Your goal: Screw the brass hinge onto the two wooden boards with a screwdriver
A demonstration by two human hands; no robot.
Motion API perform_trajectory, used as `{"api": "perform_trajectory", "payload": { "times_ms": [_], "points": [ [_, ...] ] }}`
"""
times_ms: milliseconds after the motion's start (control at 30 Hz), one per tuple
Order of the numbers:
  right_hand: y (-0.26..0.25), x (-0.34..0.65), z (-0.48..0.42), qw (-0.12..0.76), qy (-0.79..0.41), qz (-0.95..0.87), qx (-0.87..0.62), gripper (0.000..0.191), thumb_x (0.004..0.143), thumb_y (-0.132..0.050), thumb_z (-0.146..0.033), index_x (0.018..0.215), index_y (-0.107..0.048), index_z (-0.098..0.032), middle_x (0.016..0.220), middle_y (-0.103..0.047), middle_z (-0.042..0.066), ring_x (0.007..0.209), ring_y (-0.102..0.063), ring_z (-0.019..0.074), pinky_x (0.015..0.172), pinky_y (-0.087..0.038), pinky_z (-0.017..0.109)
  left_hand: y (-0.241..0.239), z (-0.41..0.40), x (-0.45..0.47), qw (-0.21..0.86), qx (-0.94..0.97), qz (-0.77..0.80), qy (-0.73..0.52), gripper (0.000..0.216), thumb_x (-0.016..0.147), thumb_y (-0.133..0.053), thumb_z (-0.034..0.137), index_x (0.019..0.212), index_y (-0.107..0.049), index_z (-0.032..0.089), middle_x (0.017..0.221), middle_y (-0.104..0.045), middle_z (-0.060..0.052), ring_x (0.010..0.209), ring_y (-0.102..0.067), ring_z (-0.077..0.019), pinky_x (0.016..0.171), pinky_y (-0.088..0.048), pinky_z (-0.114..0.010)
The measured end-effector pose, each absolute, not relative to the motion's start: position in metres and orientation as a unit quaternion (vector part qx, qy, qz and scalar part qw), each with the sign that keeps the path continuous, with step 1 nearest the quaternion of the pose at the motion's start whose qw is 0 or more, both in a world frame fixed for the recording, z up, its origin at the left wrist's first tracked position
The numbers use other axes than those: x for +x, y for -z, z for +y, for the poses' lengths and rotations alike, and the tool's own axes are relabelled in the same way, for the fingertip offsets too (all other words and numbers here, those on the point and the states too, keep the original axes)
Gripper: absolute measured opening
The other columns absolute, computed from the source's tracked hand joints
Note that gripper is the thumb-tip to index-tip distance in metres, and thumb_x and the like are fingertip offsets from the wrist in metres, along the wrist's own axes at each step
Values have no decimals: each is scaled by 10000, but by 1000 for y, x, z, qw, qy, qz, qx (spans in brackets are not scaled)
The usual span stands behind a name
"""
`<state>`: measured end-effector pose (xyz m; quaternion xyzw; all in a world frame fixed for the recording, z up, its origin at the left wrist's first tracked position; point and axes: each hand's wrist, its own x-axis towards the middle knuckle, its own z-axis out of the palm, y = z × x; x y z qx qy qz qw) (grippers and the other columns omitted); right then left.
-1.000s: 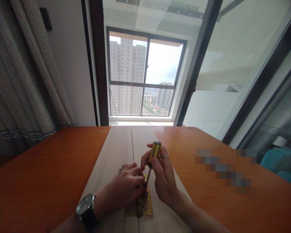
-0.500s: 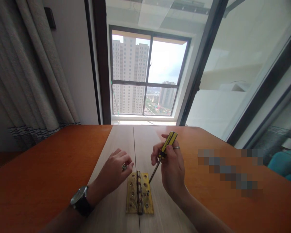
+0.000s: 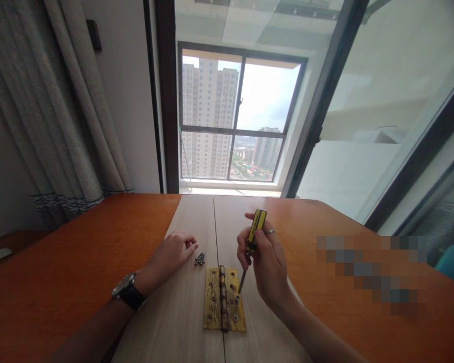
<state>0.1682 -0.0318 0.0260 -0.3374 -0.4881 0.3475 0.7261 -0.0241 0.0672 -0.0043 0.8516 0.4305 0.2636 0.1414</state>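
Observation:
A brass-coloured hinge [image 3: 212, 290] lies opened flat across the seam between two pale wooden boards [image 3: 177, 322]. Screws show in its right leaf: one screw [image 3: 237, 299] stands proud of the metal, and a second screw [image 3: 235, 318] sits nearer me. My right hand [image 3: 267, 262] grips a yellow-and-black screwdriver [image 3: 258, 227], its tip pointing down close to the proud screw; whether they touch I cannot tell. My left hand [image 3: 176, 249] rests on the left board, fingers loosely bent, with nothing seen in it. Beside its thumb lies a small bunch of loose screws [image 3: 200, 259].
The boards lie on an orange-brown table [image 3: 136, 217]. A blurred-out patch [image 3: 374, 272] covers something on the table's right side. Beyond the far edge are a window [image 3: 242, 116] and a glass panel on the right; a grey curtain [image 3: 75, 111] hangs at left.
My left hand has drawn back leftward from over the loose screws, which now show fully. The screwdriver has moved toward me along the hinge's right leaf and stands more upright. The view has shifted slightly.

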Motion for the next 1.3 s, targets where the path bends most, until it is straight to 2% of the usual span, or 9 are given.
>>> {"api": "perform_trajectory", "payload": {
  "times_ms": [133,367,533,800,1300],
  "points": [
    [-26,168,-33,718,-349,-495,-342,244,990,-502,-405,1170,-534,-244,654,-544,-68,433,-437,78,422,-351,195,1,65,-24,174,838,432,-285,290,962,-543,367,932,-766,183,850,-767,-48,797,-690,-208,711,-474,-286],
    [-24,168,-32,712,-357,-501,-338,221,983,-523,-393,1130,-566,-235,632,-544,-69,435,-440,78,425,-360,195,9,75,-29,133,893,339,-264,186,927,-605,177,845,-772,189,907,-763,-50,899,-667,-198,810,-488,-282],
    [-24,169,-33,710,-355,-504,-340,231,983,-521,-398,1131,-571,-228,619,-545,-68,445,-440,79,428,-369,190,12,82,-35,110,919,287,-245,215,947,-588,182,835,-770,191,895,-744,-61,890,-648,-186,806,-503,-269],
    [-24,168,-33,703,-355,-513,-340,224,984,-513,-384,1134,-560,-224,618,-543,-68,442,-432,80,436,-363,198,8,82,-39,119,919,292,-238,241,954,-555,174,836,-765,186,922,-731,-62,892,-649,-176,814,-503,-262],
    [-24,168,-34,697,-350,-523,-344,213,995,-477,-364,1134,-556,-223,623,-550,-66,451,-438,90,451,-373,212,9,78,-36,168,919,261,-243,156,952,-597,160,886,-734,189,971,-716,-54,972,-640,-191,886,-498,-283]
  ]
}}
